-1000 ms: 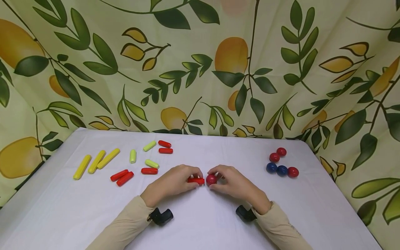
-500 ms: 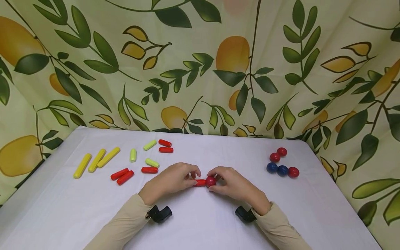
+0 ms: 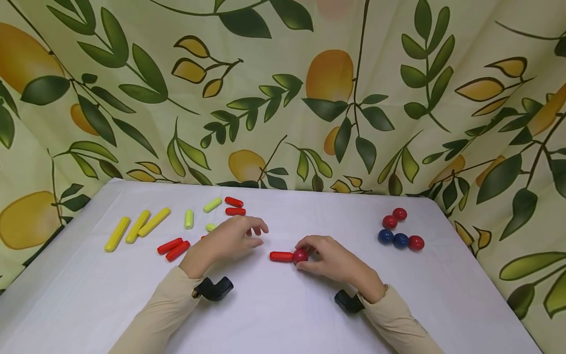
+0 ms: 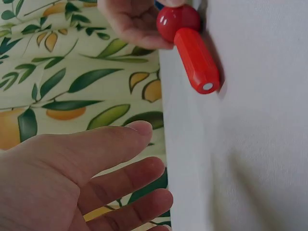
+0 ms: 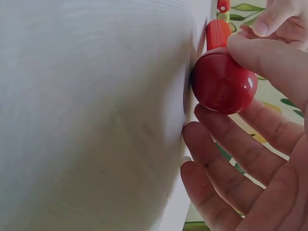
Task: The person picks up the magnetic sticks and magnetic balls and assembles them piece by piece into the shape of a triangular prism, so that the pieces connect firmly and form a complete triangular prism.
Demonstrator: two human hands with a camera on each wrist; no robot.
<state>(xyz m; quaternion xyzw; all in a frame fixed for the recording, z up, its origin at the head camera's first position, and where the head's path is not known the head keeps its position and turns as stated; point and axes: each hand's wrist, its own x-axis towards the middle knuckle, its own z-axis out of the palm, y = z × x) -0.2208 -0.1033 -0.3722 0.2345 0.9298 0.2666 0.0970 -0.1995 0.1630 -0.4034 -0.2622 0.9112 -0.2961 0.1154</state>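
Observation:
My right hand [image 3: 331, 258] pinches a dark red ball [image 3: 300, 256] between thumb and fingers, low over the cloth. A red faceted rod [image 3: 281, 256] lies end-on against the ball, pointing left; the left wrist view shows a pale metallic disc in the free end of this rod [image 4: 197, 62]. Empty, with fingers loosely bent, my left hand [image 3: 227, 241] hovers left of the rod. It partly covers a short green rod [image 3: 211, 227] and almost wholly hides a red one behind it. In the right wrist view the ball [image 5: 224, 82] sits between thumb and fingertips.
Yellow long rods [image 3: 117, 234] lie at the left of the white table [image 3: 283, 314], beside red rods [image 3: 178, 250] and short green rods [image 3: 189, 219]. Two more red rods [image 3: 235, 211] lie further back. Blue balls [image 3: 400, 240] and red balls [image 3: 400, 214] cluster at the right.
My left hand has let go of the red rod and moved left and slightly back. The rod now meets the ball, where a gap showed earlier. My right hand stays on the ball.

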